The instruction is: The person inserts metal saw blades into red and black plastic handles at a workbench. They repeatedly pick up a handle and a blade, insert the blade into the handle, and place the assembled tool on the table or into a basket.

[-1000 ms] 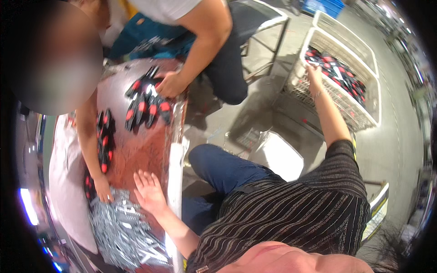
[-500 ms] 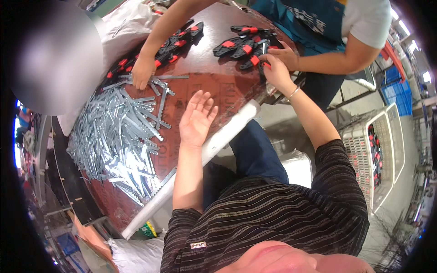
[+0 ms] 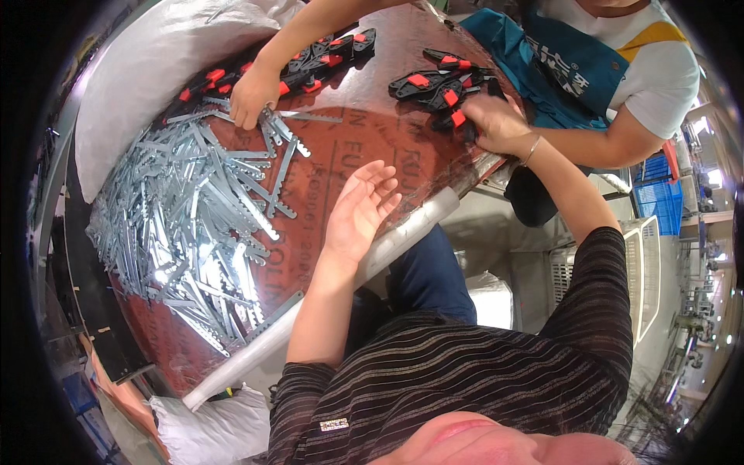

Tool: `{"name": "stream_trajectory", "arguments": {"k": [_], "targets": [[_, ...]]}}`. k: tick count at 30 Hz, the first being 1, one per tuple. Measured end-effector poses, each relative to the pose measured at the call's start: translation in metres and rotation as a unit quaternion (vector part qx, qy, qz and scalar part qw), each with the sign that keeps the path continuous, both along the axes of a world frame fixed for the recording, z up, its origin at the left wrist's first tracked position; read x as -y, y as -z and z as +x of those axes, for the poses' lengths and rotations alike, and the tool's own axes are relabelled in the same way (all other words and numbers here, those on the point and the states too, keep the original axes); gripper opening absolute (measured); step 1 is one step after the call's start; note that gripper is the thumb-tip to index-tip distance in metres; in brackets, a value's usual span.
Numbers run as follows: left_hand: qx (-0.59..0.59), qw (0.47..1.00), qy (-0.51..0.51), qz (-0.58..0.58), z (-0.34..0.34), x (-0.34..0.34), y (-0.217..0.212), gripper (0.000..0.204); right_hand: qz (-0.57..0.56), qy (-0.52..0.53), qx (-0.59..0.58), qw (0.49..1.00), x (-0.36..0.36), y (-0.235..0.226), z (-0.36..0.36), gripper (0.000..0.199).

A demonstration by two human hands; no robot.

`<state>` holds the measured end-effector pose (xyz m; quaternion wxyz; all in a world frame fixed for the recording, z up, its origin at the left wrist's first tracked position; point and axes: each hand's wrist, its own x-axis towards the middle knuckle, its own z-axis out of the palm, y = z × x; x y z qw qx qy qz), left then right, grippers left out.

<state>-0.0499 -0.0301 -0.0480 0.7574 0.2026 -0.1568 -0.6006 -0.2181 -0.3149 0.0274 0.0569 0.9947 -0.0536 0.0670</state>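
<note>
My left hand (image 3: pixel 360 213) hovers above the table's near edge, palm turned up, fingers loosely curled and apart, holding nothing. At the right end of the table, my right hand (image 3: pixel 496 124) is smeared by motion. It is over the edge of a group of black plastic parts with red blocks (image 3: pixel 418 80), and whether it grips one is hidden. A large pile of notched metal strips (image 3: pixel 194 209) lies to the left of my left hand. At that pile's far side, a co-worker's hand (image 3: pixel 254 94) is closed near the strips.
The red-brown tabletop (image 3: pixel 333 147) has a white padded front edge (image 3: pixel 411 225). More black and red parts (image 3: pixel 329 58) form a row at the back. A white sack (image 3: pixel 155 85) stands at the far left, a white crate (image 3: pixel 639 271) and blue basket (image 3: pixel 659 198) at right.
The view has shifted. My right hand blurs over the black parts, where a metal strip showed before. My left hand's fingers curl slightly more. The co-worker's hand is now more closed.
</note>
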Motion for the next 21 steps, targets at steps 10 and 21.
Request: {"name": "stream_trajectory", "arguments": {"k": [10,21], "targets": [[0.010,0.999,-0.008,0.034,0.000,0.000,-0.005,0.047,-0.070,-0.003,-0.129,0.989,0.048,0.012,0.079,0.092],[-0.003,0.999,0.004,0.043,-0.001,0.002,-0.001,0.044,0.065,0.134,-0.200,0.968,0.051,0.022,0.131,0.106]]}}
